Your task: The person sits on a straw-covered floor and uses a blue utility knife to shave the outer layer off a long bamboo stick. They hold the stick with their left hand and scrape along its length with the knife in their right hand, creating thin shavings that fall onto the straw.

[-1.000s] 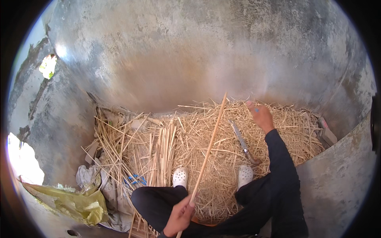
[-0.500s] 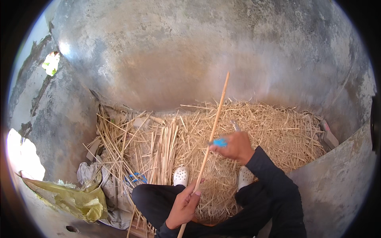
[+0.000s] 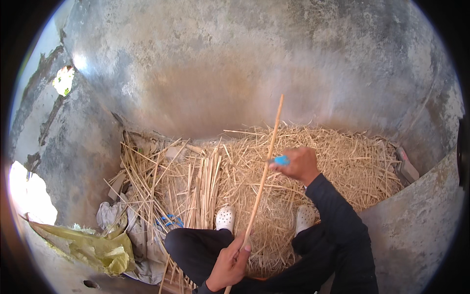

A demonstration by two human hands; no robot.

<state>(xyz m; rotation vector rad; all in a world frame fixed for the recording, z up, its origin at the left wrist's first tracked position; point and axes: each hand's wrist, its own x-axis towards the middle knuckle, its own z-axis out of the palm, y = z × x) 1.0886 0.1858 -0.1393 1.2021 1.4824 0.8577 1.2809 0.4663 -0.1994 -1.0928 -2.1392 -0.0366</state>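
Observation:
A long, thin, pale wooden stick (image 3: 265,175) slants up from my lap toward the far wall. My left hand (image 3: 230,264) is wrapped round its lower part, thumb on top. Farther up, my right hand (image 3: 299,164) is closed on a blue-handled tool (image 3: 282,160). The tool's darker end meets the stick's side or lies very close to it; motion blur and my fingers hide its exact kind. Pale shavings and straw-like strips (image 3: 338,166) cover the floor beneath both hands.
Cut sticks (image 3: 204,183) lie in a loose pile to the left. A yellowish sack (image 3: 93,250) and grey cloth (image 3: 107,215) sit beside them, near a blue item (image 3: 170,220). White clogs (image 3: 225,218) stand before me. A high concrete wall (image 3: 235,63) closes the far side.
My right hand with the blue-handled tool has moved up and slightly right along the stick, away from my left hand. The stick's tip and my left hand have dropped slightly in view.

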